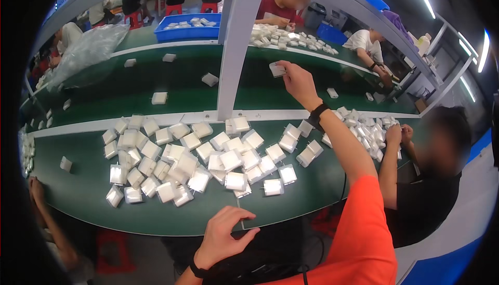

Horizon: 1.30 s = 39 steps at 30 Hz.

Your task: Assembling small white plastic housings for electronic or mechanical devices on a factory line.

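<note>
My right hand reaches over the green conveyor belt beyond the frame rail. Its fingers pinch a small white plug adapter, held above the belt. My left hand hovers empty at the near edge of the green table, with thumb and fingers apart. In front of it lies a loose heap of white plug adapters. Many look wrapped in a clear film, and some show metal pins. Several of them overlap or lean on each other.
A pale metal post rises between table and belt, where single adapters lie apart. A co-worker handles another adapter pile at the right. A blue tray and a clear plastic bag stand at the back left.
</note>
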{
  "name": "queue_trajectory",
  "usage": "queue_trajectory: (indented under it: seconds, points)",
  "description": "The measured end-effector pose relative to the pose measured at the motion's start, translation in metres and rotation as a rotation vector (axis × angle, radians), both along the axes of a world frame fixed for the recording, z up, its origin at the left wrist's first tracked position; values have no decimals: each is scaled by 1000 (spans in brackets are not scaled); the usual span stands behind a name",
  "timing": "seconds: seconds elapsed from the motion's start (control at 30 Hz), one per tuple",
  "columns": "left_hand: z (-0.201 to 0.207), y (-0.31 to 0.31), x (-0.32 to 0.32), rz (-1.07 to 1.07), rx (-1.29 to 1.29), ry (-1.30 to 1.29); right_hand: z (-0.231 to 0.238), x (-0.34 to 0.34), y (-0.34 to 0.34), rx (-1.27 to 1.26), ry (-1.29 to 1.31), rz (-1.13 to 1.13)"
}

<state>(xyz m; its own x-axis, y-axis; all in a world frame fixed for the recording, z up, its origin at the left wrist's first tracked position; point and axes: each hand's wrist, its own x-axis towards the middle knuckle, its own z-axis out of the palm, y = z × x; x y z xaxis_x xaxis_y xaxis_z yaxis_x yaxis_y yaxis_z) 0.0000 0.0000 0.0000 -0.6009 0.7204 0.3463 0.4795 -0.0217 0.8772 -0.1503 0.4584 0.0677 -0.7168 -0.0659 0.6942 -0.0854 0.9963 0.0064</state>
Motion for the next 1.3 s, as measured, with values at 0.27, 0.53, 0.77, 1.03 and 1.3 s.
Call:
queue_trajectory:
  seconds: [0.27, 0.53, 0.77, 1.03, 1.3]
  points:
    - [-2, 0, -1, 18, 27, 96, 18, 48, -36, 150, 254, 212]
    - [-5, -5, 2, 49, 9, 103, -22, -5, 12, -392, -337, -196]
    - [-6, -6, -1, 16, 51, 34, -11, -61, 82, -354, -386, -368]
    - [-13, -14, -3, -6, 77, 18, -46, -126, -90, -636, -629, 271]
    - [-15, -14, -2, -45, 117, 5, -47, -92, -70, -436, -405, 285]
